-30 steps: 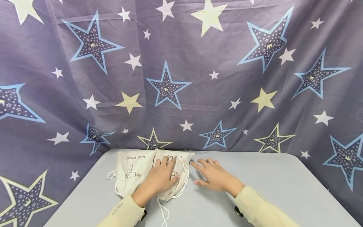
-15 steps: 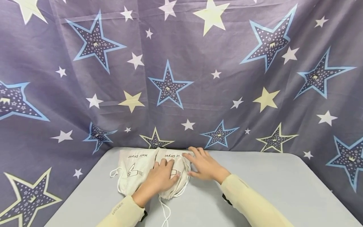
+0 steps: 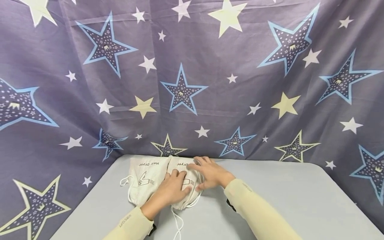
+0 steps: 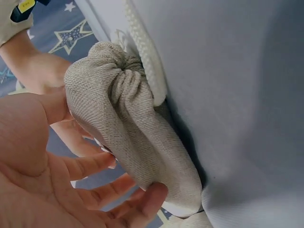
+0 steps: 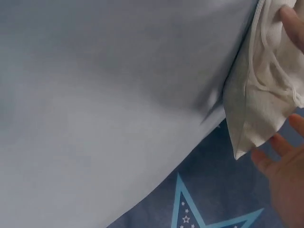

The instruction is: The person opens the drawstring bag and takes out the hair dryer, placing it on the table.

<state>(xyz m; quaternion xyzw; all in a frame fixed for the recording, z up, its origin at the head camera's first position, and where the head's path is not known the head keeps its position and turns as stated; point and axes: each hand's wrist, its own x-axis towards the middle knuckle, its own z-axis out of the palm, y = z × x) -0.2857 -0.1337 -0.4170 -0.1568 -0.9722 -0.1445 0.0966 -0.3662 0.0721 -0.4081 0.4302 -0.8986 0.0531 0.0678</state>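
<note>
Behind one grey worktop (image 3: 300,186), I see one big starry curtain (image 3: 216,100). Two cloth bags lie side by side on the worktop, the left bag (image 3: 147,173) and the right bag (image 3: 189,181). I have two hands, fingers spread apart. The left hand (image 3: 174,188) rests on the right bag. The right hand (image 3: 211,175) has just come over it, so both hands are at one bag. I can't count the white strings (image 4: 147,57).

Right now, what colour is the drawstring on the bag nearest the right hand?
White. The drawstring shows best in the left wrist view.
</note>
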